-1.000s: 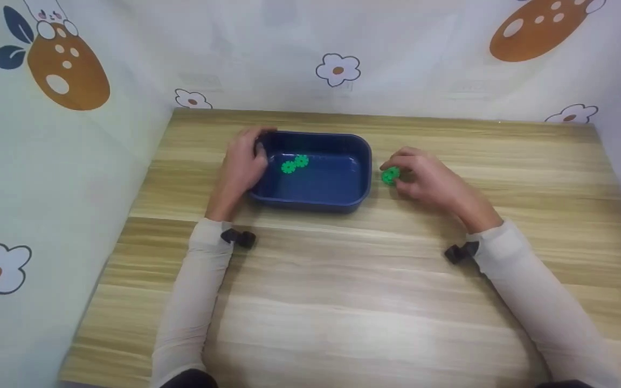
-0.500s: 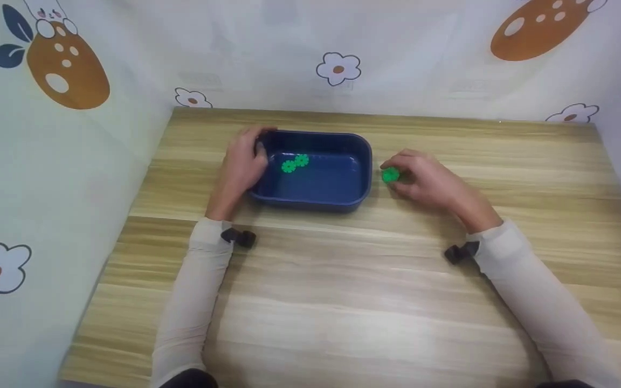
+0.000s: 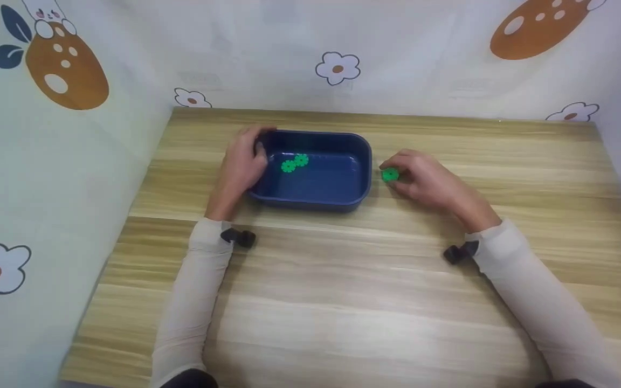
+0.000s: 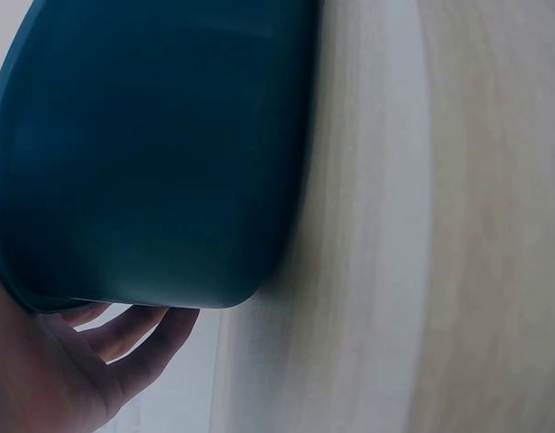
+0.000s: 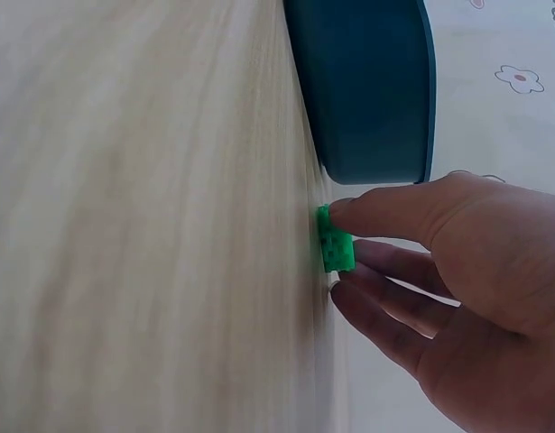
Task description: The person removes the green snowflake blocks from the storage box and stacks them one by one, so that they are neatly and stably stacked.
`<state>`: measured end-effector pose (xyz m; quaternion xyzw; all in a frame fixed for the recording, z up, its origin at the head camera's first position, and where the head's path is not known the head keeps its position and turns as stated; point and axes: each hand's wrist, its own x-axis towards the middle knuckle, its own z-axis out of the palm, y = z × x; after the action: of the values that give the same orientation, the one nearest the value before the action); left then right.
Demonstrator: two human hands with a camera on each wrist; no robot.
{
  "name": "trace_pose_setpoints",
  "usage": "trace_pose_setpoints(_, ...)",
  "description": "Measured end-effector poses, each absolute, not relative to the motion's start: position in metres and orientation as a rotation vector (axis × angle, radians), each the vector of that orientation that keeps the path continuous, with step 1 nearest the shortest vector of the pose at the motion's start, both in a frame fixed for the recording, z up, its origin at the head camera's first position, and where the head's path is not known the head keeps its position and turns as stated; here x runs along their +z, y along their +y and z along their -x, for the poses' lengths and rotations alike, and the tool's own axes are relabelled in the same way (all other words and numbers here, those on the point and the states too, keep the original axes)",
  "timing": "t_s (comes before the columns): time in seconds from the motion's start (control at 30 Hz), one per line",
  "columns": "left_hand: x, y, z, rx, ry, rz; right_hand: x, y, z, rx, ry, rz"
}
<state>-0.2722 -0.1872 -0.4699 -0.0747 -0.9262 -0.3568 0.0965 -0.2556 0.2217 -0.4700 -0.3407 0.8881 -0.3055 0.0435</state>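
A dark blue rectangular basin point(image 3: 316, 202) stands on the table, and two green notched discs point(image 3: 288, 166) lie inside it toward the left. My left hand point(image 3: 243, 161) grips the basin's left end, thumb inside the rim and fingers outside; in the left wrist view the fingers point(image 4: 155, 347) curl behind the wall. Just right of the basin, my right hand point(image 3: 423, 175) pinches a small stack of green notched discs point(image 3: 390, 174) between thumb and fingers. Seen from the right wrist, the stack point(image 5: 335, 242) is thick and stands at the table surface; how many discs it has cannot be told.
The wood-grain table point(image 3: 321, 280) stretches in front of the basin and to both sides. A pale wall covering point(image 3: 267, 59) printed with flowers and orange fruit rises behind and at the left. Each wrist carries a small black camera mount point(image 3: 239, 237).
The green discs in my right hand were spread unevenly a second ago and now line up as one neat stack. My left hand and the basin have stayed in place.
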Motion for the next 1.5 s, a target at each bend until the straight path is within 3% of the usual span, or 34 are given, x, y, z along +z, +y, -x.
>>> trace_pose_setpoints(0.73,-0.470,-0.188,0.272,-1.060,-2.717,0.244,-0.458,0.214,0.254,-0.884,2.827,0.950)
trace_pose_setpoints(1.17,-0.470,-0.188,0.273,-1.047,-2.731,0.235,-0.432,0.174,0.259,-1.198,2.836,0.972)
trace_pose_setpoints(1.5,-0.471,-0.187,0.273,-1.053,-2.737,0.225,-0.429,0.131,0.271,-1.068,2.755,1.101)
